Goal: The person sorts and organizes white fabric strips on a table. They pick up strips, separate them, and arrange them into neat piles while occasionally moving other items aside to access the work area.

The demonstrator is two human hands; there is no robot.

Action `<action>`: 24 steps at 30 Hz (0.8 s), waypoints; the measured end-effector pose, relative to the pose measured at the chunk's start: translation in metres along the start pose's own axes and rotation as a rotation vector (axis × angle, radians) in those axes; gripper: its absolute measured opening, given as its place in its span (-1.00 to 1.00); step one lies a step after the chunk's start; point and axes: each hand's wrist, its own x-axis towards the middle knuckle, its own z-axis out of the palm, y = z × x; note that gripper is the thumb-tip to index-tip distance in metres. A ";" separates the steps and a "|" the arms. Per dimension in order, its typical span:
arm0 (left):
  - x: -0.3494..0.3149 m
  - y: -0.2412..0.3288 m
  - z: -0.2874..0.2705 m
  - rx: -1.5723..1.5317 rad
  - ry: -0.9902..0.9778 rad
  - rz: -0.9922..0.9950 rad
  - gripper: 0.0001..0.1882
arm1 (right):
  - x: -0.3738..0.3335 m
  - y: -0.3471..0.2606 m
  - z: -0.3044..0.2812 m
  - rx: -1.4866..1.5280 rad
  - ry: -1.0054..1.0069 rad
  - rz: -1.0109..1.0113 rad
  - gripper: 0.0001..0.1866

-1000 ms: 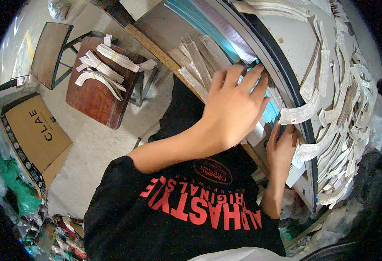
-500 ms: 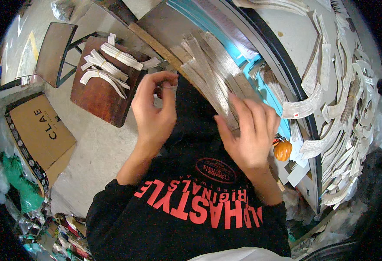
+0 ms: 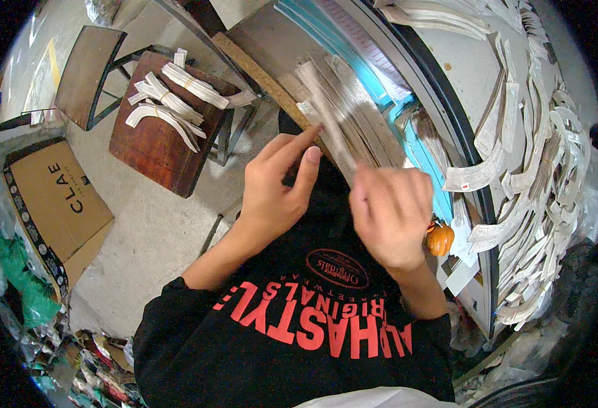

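My right hand (image 3: 393, 214) is curled closed around the near end of a pale, flat fabric strip (image 3: 333, 129). That strip lies slanting over a stack of similar greyish strips (image 3: 367, 112) in an open drawer below the table. At the stack's left side is my left hand (image 3: 275, 180), thumb and index finger stretched out and apart. The index fingertip is close to the pale strip; whether it touches I cannot tell. The other left fingers curl inward, partly hidden.
Teal folders (image 3: 340, 47) lie along the drawer's right side, with an orange ornament (image 3: 440, 239) nearer me. Many curved pale strips (image 3: 544, 183) cover the tabletop at right. Banded strip bundles (image 3: 170, 102) rest on a brown stool (image 3: 156, 160). A cardboard box (image 3: 61, 204) stands at left.
My left hand has moved right toward the strips, and its thumb and index finger have parted. My right hand has closed on a strip, which has shifted over the stack.
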 end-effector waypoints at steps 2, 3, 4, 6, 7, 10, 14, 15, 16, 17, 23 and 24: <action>-0.004 0.000 0.004 -0.337 -0.006 -0.231 -0.64 | 0.000 -0.006 0.000 0.014 -0.097 -0.118 -0.75; 0.001 0.013 0.001 -0.445 -0.015 -0.302 -0.66 | -0.002 -0.006 0.006 0.014 -0.109 -0.170 -0.70; 0.001 0.010 0.002 -0.497 0.009 -0.314 -0.68 | 0.000 -0.007 0.008 0.043 -0.088 -0.134 -0.68; 0.002 0.000 0.005 -0.598 0.059 -0.339 -0.71 | 0.004 -0.011 0.013 0.103 -0.045 -0.063 -0.66; 0.002 -0.002 0.002 -0.685 0.053 -0.399 -0.73 | 0.003 -0.009 0.014 0.072 -0.059 -0.001 -0.60; -0.001 -0.012 0.001 -0.912 0.145 -0.379 -0.75 | 0.011 -0.011 0.014 -0.070 -0.095 0.182 -0.55; -0.005 -0.019 0.010 -0.837 0.131 -0.457 -0.79 | 0.004 -0.004 0.027 -0.125 -0.117 0.166 -0.60; -0.007 -0.020 0.013 -0.865 0.112 -0.475 -0.79 | 0.003 -0.005 0.028 -0.115 -0.114 0.173 -0.61; -0.010 -0.019 0.018 -0.892 0.092 -0.493 -0.80 | 0.003 -0.005 0.029 -0.106 -0.110 0.180 -0.62; -0.012 -0.018 0.022 -0.919 0.072 -0.510 -0.79 | 0.003 -0.007 0.030 -0.096 -0.106 0.188 -0.63; -0.019 -0.017 0.043 -1.045 0.104 -0.515 -0.73 | 0.004 -0.014 0.029 0.009 -0.171 0.278 -0.69; -0.019 -0.015 0.043 -1.043 0.121 -0.519 -0.72 | 0.003 -0.014 0.030 0.033 -0.162 0.265 -0.70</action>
